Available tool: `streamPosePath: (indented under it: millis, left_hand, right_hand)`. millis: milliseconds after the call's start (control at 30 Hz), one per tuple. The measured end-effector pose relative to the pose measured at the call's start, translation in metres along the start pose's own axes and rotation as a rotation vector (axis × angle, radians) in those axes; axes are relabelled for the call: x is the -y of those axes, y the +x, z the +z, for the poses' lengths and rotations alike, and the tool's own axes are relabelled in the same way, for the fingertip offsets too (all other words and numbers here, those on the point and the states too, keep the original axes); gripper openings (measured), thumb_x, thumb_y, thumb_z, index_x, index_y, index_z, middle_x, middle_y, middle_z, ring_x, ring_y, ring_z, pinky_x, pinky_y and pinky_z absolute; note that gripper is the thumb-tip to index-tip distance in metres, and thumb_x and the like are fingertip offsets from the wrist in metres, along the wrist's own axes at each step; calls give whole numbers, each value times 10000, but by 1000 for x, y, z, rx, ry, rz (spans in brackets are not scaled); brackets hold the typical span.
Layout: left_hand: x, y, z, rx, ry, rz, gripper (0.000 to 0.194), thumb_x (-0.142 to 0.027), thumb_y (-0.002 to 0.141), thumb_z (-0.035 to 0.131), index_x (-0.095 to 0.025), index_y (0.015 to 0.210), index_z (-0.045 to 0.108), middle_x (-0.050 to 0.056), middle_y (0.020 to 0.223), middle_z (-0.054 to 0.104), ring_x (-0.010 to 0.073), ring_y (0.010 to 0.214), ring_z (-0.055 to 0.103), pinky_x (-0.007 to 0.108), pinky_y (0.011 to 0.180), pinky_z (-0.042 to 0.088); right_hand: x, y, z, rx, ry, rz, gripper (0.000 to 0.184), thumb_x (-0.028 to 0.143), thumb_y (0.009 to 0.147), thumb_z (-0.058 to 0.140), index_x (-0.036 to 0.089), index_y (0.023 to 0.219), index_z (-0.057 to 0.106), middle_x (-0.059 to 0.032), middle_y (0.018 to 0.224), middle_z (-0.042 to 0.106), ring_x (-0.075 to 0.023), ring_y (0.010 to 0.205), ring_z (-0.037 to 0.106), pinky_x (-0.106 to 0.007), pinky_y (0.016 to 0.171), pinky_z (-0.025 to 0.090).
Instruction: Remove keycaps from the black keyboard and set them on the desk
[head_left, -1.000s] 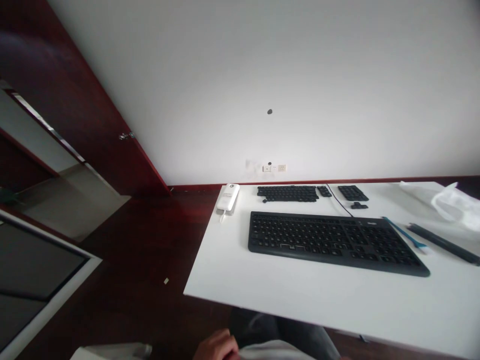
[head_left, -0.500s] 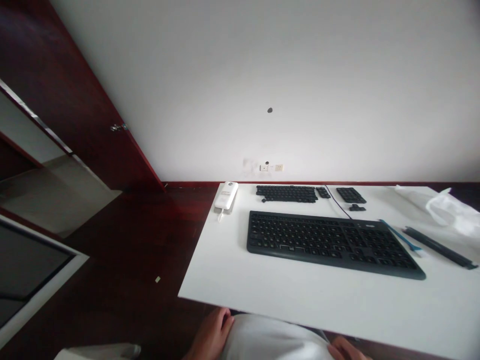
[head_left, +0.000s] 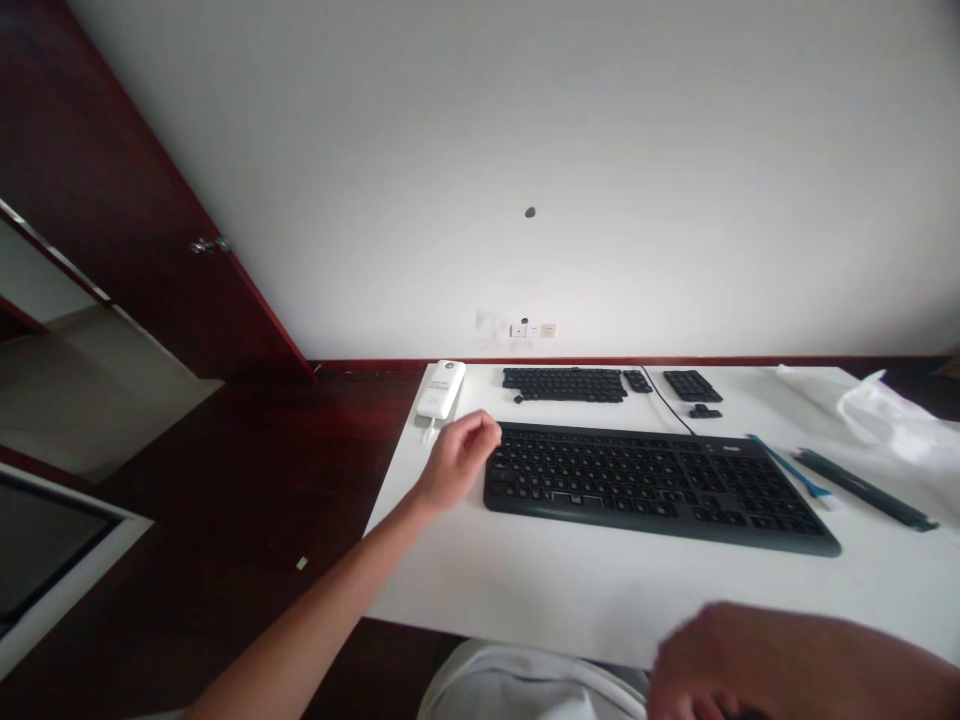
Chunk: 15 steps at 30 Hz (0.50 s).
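My left hand (head_left: 457, 458) reaches over the white table (head_left: 570, 590) with its fingers loosely curled and nothing showing in them. It hovers right by the left end of the black keyboard (head_left: 660, 486), below a white oblong device (head_left: 441, 389). Low and close to the camera is my right hand (head_left: 795, 660), blurred above the table's near edge, its fingers hard to make out. Behind the keyboard lie rows of loose black keycaps (head_left: 564, 384) and a smaller block of them (head_left: 691, 385).
A blue-handled brush (head_left: 789, 470) and a long black strip (head_left: 862, 488) lie right of the keyboard. A crumpled white plastic bag (head_left: 892, 420) sits at the far right. A thin black cable (head_left: 664, 400) runs back from the keyboard. Dark red floor and door are to the left.
My left hand rose from my lap below the table edge and stretched forward to the keyboard's left end. My right hand came up into view at the bottom right.
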<state>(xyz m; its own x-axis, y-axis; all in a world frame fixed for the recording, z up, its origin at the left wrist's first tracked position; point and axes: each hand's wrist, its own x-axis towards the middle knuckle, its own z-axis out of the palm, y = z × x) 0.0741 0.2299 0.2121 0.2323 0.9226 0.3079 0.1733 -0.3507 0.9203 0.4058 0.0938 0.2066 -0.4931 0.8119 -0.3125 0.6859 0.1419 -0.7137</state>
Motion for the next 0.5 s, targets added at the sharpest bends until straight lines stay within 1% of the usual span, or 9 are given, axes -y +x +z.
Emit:
streamPosePath:
  millis: [33,67,100,133,200,233,300,400,500]
  left_hand:
    - [16,21,6,-118,47,66,374,-451,999,560,-183,740,540,-9,709,494,133,679,440,260,657,356]
    - [31,39,12,-167,89,104,357,-417,998,552,-183,731,519,-19,695,453,128,668,404,259,646,332]
    - [44,54,16,-197,127,121,345,-388,988,555,-184,716,497,-29,672,409,124,652,372,260,627,303]
    - [55,66,19,-249,161,126,342,-366,976,562,-187,698,474,-38,657,368,122,641,342,262,615,275]
    - [70,79,24,-290,174,120,336,-339,982,544,-191,697,447,-45,656,321,122,638,319,266,612,250]
    - [76,82,25,-313,175,113,343,-337,994,522,-195,697,428,-45,661,311,123,640,316,266,614,248]
    - [83,82,28,-333,172,94,353,-341,1006,502,-199,696,410,-45,659,311,124,637,319,263,611,249]
    - [94,81,32,-315,168,64,356,-347,988,533,-197,683,428,-49,632,327,122,620,334,258,602,255]
    - [103,88,36,-357,164,30,327,-324,980,522,-199,691,434,-50,626,352,121,610,355,255,605,269]
  right_hand:
    - [18,19,-23,172,40,-98,285,467,792,784,342,1042,840,-68,913,770,-249,822,713,-336,767,553]
    - [33,40,-45,264,52,-178,316,472,859,737,305,1113,825,-73,951,769,-241,879,713,-323,794,545]
    - [45,62,-64,293,50,-236,329,479,908,684,256,1112,815,-71,929,761,-226,872,705,-309,782,535]
    - [53,85,-79,259,42,-295,341,481,941,634,215,1068,806,-62,884,747,-205,817,688,-288,723,517]
    - [55,125,-95,-10,-39,-301,336,456,981,573,189,1044,767,-36,807,722,-175,715,648,-269,644,478]
    - [50,143,-98,-139,-138,-302,312,428,990,563,193,1047,760,-29,793,714,-170,686,627,-275,636,467]
    - [37,174,-98,-285,-270,-352,253,356,991,571,201,1040,765,-48,909,743,-179,759,647,-295,704,490]
    - [20,213,-94,-409,-375,-447,243,218,980,573,184,1155,738,-71,1084,750,-203,925,674,-329,858,520]
    - [13,247,-91,-404,-492,-486,472,90,941,580,157,1406,621,-98,1227,732,-255,1176,628,-372,1026,496]
